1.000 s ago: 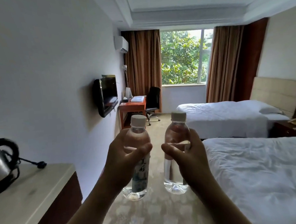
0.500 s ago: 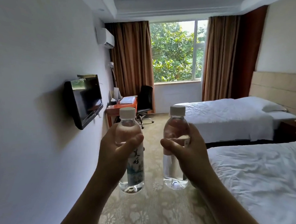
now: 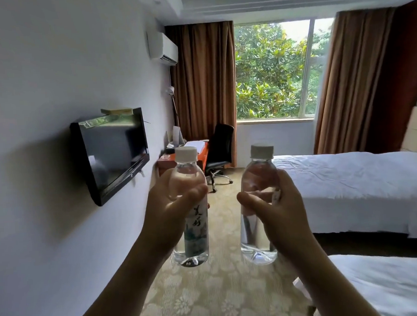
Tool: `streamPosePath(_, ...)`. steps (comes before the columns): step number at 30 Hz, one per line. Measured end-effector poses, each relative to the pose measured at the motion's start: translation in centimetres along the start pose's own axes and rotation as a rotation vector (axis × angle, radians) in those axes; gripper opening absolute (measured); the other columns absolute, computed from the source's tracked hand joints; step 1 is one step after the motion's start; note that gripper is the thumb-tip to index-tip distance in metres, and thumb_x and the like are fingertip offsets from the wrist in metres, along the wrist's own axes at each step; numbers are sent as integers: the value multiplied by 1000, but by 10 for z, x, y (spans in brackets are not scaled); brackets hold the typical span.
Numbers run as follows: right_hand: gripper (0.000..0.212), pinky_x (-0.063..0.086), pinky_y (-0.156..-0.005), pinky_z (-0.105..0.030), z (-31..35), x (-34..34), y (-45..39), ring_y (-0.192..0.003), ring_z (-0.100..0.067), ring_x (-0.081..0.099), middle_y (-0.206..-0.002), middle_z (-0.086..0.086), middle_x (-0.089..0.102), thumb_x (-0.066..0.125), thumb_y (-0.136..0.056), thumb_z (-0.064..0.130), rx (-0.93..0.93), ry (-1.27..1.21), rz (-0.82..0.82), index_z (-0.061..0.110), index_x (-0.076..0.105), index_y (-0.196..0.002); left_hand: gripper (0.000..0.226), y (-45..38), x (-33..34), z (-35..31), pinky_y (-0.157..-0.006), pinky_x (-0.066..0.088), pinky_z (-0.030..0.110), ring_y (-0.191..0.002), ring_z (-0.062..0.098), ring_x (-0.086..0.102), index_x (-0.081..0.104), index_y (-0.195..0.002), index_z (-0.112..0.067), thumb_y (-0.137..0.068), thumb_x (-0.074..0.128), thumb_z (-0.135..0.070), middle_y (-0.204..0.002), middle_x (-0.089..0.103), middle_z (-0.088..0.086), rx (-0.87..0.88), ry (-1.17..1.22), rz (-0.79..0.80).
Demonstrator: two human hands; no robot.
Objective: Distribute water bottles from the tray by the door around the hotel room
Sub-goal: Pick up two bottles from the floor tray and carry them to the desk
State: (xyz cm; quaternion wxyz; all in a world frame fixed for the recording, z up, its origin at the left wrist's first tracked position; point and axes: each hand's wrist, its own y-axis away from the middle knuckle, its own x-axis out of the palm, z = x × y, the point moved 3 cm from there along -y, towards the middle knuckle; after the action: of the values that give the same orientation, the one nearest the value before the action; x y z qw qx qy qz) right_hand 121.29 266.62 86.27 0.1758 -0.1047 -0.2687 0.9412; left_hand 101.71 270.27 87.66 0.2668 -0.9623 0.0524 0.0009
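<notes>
two water bottles are held upright in front of the body, above the carpet (image 3: 210, 300). the left bottle (image 3: 189, 207) is gripped by the left hand (image 3: 171, 208), whose fingers are curled round its middle with the thumb across the front, just above the label. the right bottle (image 3: 259, 203) is gripped by the right hand (image 3: 280, 207) in the same way, thumb across the front. both white caps are on, and the bottles are apart, side by side at about the same height. a tv (image 3: 113, 153) is mounted on the left wall. further in, a worktop (image 3: 178, 159) with small items and a black chair (image 3: 220, 148) are seen below brown curtains (image 3: 203, 80) and a window (image 3: 273, 70). two beds with white sheets are seen to the right, the far bed (image 3: 354, 186) and the near bed (image 3: 390, 286). an air conditioner (image 3: 162, 48) is fixed high on the wall.
</notes>
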Motion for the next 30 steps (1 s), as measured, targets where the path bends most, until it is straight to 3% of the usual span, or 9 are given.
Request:
streamPosePath(10,52,60,-67,-26,-154,69,-233,-85,-8,69,-98,4,66,77,-64,38,-9,-25,-24,33,59,-112,53,-232,12,158,-65,57,19,-82,18,74,65,-103,-18,-62,66,-51,-91,73,4,15,-43,-42)
streamPosePath(14,53,62,-72,-35,-202,101,-333,-87,-14,70,-98,3,67,78,-63,38,-8,-21,-3,32,60,-113,50,-338,13,204,-69,60,30,-83,21,74,65,-102,-20,-62,67,-50,-92,73,5,7,-41,-64)
streamPosePath(18,54,58,-63,-21,-251,118,-413,-85,-10,70,-98,4,67,80,-64,35,8,-63,-2,28,61,-114,50,-424,24,251,-75,61,42,-84,26,73,65,-102,-19,-62,68,-49,-93,72,7,-14,-37,-69)
streamPosePath(21,39,52,-60,-10,-297,129,-470,-83,4,69,-91,15,69,85,-73,19,5,-82,20,33,60,-100,49,-482,35,294,-77,61,46,-86,29,73,66,-102,-22,-61,68,-49,-93,73,6,-41,-35,-84)
streamPosePath(24,38,54,-60,-14,-348,140,-532,-79,2,69,-86,20,71,81,-76,6,-4,-123,37,31,60,-95,44,-542,50,344,-75,60,44,-86,29,72,67,-98,-25,-61,67,-49,-92,73,6,-53,-41,-97)
streamPosePath(27,36,56,-57,-23,-404,153,-597,-70,-8,71,-86,10,71,80,-73,7,-8,-225,40,20,62,-101,44,-602,68,397,-70,59,37,-84,30,72,66,-99,-21,-63,68,-47,-92,72,10,-57,-38,-125)
streamPosePath(30,35,56,-55,-24,-455,166,-670,-68,-8,69,-86,2,69,75,-70,10,-18,-282,77,16,61,-102,48,-673,83,444,-73,60,42,-87,36,71,66,-99,-14,-61,71,-44,-96,71,15,-71,-36,-167)
